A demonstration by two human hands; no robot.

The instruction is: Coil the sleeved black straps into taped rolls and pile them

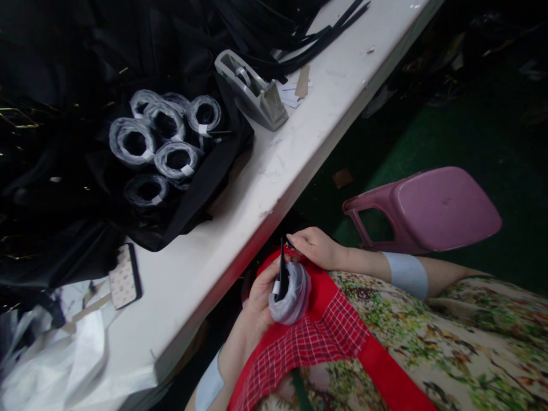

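Note:
My left hand (260, 294) is wrapped round a roll in cloudy plastic film (295, 299), held low in front of the red apron. A narrow black strip (282, 271) sticks up out of the roll's open middle, and a small white tab shows beside it. My right hand (315, 246) is beside the roll's far side, fingers curled and closed near the tip of the strip. Something small and dark shows at its fingertips, too small to name. On the table, several similar plastic-wrapped rolls (174, 161) stand grouped on black material (214, 177).
A grey tape dispenser (252, 91) sits on the white table (295, 142), near loose black strips (325, 43). A phone in a patterned case (124, 277) and crumpled white sheets (81, 348) lie nearer. A pink plastic stool (445, 208) stands on the green floor.

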